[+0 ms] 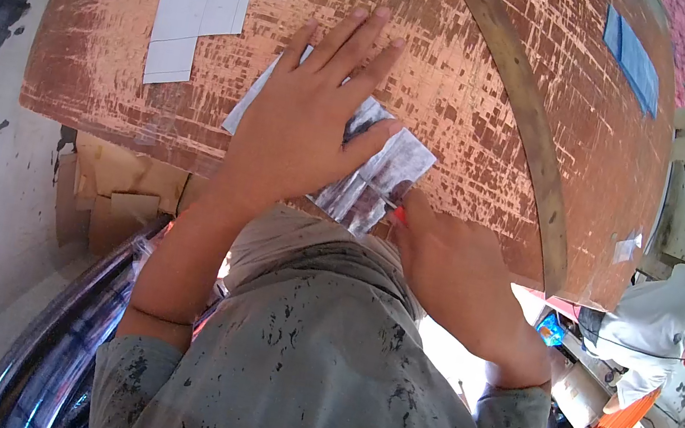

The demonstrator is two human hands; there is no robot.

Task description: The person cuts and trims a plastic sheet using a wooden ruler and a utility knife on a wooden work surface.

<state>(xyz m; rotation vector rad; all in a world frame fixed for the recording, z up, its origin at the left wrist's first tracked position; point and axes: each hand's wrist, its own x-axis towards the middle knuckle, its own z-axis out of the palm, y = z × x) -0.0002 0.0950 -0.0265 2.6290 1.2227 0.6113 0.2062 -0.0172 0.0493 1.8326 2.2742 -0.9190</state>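
Note:
Flat on the worn brown tabletop [100, 84], my left hand [311, 108] presses down a grey and white mottled sheet [397, 164], its fingers spread and straight. Part of that sheet is hidden under the palm. At the sheet's lower right, my right hand [458, 262] is closed around a thin tool [399, 214] with a red part and a slim metallic tip. The tip lies against the sheet's surface; most of the tool is hidden by the fingers, so its exact kind does not show.
A white paper cutout [184, 12] with ruled lines lies at the upper left. A long worn ruler [517, 107] stretches along the right side, and a folded blue piece [633, 64] lies beyond it. Past the table's right edge is a person in white [650, 314].

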